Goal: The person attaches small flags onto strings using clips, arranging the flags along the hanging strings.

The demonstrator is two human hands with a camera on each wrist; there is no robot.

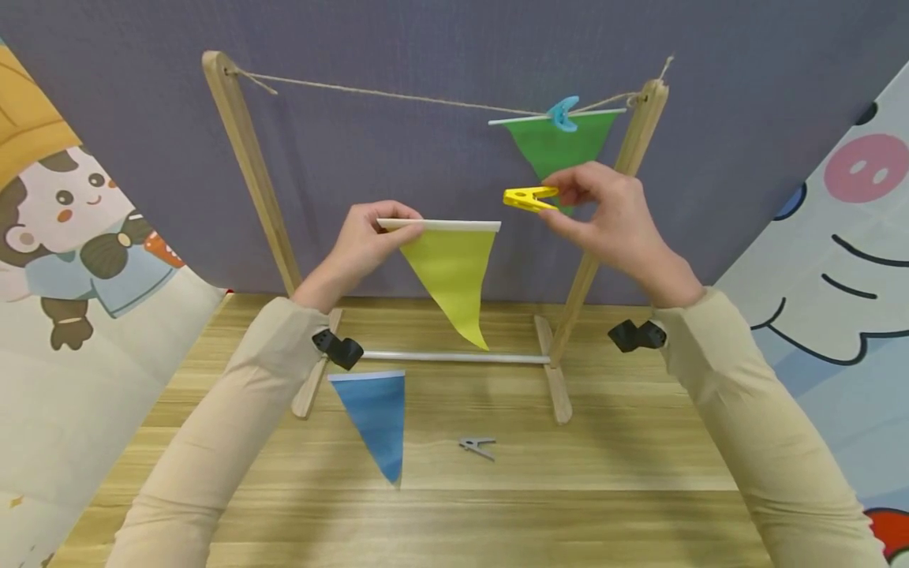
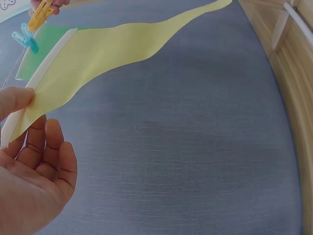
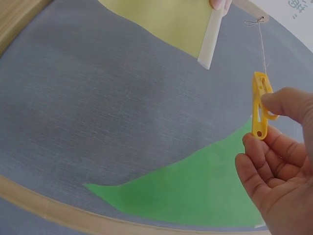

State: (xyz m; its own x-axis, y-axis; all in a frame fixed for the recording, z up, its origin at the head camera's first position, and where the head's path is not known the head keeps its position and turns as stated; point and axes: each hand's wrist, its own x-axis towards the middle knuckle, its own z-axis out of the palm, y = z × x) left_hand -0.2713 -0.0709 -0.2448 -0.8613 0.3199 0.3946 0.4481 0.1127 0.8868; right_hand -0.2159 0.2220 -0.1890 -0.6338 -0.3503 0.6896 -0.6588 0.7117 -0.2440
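Note:
My left hand (image 1: pixel 369 237) pinches a yellow triangular pennant (image 1: pixel 454 272) at the left end of its white top strip; the pennant hangs point down below the string. In my right hand (image 1: pixel 604 209) a yellow clothespin (image 1: pixel 527 199) is pinched by its handle ends between thumb and fingers, its nose toward the left. Behind that hand, a green pennant (image 1: pixel 564 142) hangs from the twine (image 1: pixel 398 92) under a light blue clothespin (image 1: pixel 563 115). In the left wrist view the thumb presses the white strip (image 2: pixel 49 63) against the fingers.
The twine runs between two wooden posts (image 1: pixel 248 166), joined low down by a white rod (image 1: pixel 454 358). On the wooden table (image 1: pixel 568 489) lie a blue pennant (image 1: pixel 376 422) and a grey clothespin (image 1: pixel 477 447). A dark grey-blue cloth (image 1: pixel 426 158) stands behind; printed cartoon panels flank both sides.

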